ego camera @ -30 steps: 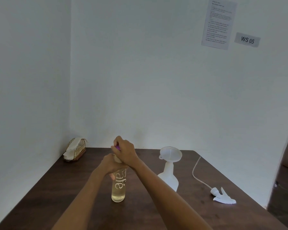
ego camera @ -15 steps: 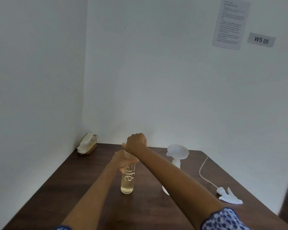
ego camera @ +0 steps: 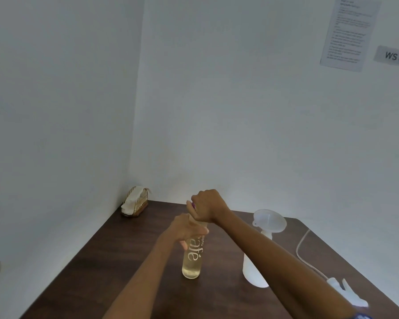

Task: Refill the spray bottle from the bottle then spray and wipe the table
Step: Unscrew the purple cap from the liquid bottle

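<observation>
The clear bottle [ego camera: 192, 256] stands upright on the dark wooden table [ego camera: 115, 256], holding pale yellow liquid (white lettering runs up its side). The left hand [ego camera: 185, 230] grips its shoulder; the right hand [ego camera: 206, 207] is closed over its purple cap [ego camera: 193, 205]. Just right of the bottle stands the white spray bottle [ego camera: 253, 268] with a funnel [ego camera: 270, 221] in its neck.

Table [ego camera: 124, 254] dark wood-grain, matt; bottle [ego camera: 192, 259] clear, glossy; funnel [ego camera: 270, 221] translucent white plastic; napkin holder [ego camera: 137, 202] gold wire.
</observation>
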